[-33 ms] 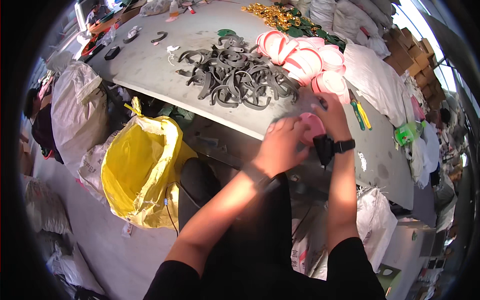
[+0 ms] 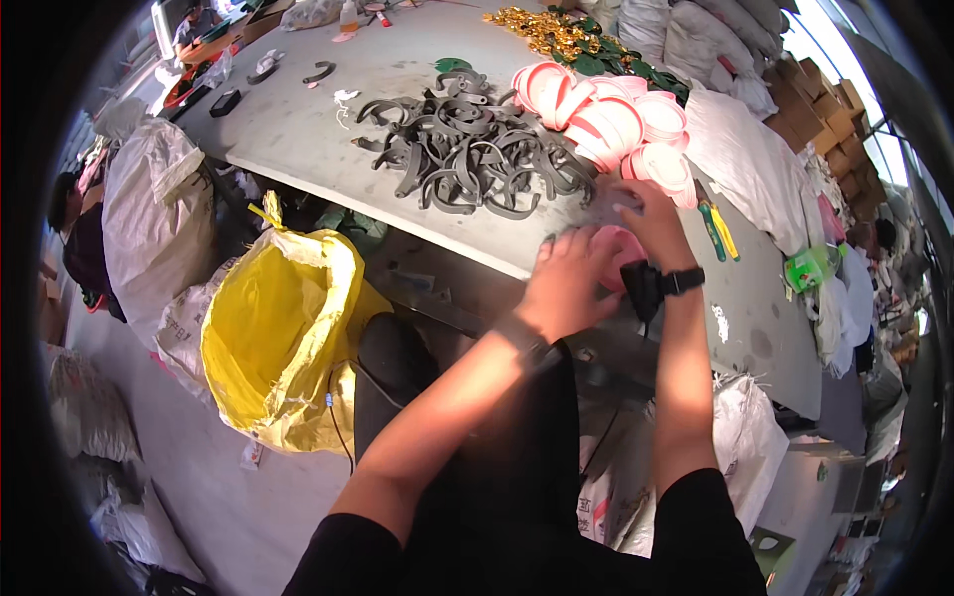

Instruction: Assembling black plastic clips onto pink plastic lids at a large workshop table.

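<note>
At the near table edge, the left hand, fingers partly curled, holds a pink rounded piece, seemingly to steady it; the right hand bends its fingers just beyond, too blurred to tell whether they grip anything. A yellow sack gapes at left; on the scuffed grey table lie dark curved pieces and pink bands, apparently heaped within reach; farther off, gold pieces, then stacked boxes.
</note>
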The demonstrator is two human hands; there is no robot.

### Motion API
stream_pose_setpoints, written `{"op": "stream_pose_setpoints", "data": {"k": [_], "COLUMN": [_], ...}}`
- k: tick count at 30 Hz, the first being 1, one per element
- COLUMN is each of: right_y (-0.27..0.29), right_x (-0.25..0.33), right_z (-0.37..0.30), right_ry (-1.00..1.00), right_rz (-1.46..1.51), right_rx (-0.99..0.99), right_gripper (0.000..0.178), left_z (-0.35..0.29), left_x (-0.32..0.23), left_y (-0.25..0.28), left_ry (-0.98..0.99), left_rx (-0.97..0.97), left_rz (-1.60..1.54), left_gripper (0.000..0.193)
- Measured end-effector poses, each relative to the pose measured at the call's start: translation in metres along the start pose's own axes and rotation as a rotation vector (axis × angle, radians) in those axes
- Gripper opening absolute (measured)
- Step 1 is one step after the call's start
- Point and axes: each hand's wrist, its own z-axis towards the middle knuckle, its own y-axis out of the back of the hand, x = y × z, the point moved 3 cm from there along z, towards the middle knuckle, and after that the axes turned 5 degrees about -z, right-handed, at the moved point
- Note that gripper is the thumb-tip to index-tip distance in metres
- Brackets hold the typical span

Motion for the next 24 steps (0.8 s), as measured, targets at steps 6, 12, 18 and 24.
{"op": "stream_pose_setpoints", "data": {"k": [6, 12, 18, 24], "right_y": [-0.036, -0.027, -0.006, 0.013], "right_x": [0.002, 0.021, 0.019, 0.004], "right_z": [0.030, 0.026, 0.009, 0.003], "right_ry": [-0.211, 0.371, 0.010, 0.109], "right_rz": [0.262, -0.119, 0.268, 0.071], "right_rx": [0.609, 0.303, 0.345, 0.249], "right_gripper": [0.028, 0.025, 0.022, 0.020], "left_z": [0.002, 0.003, 0.001, 0.002], "left_x": [0.018, 0.023, 0.021, 0.021], "left_y": [-0.041, -0.045, -0.042, -0.045], "left_ry": [0.032, 0.062, 0.043, 0.058], "left_rx": [0.085, 0.038, -0.007, 0.010], "left_rz": [0.241, 0.274, 0.256, 0.256], "left_gripper": [0.064, 0.057, 0.052, 0.052]}}
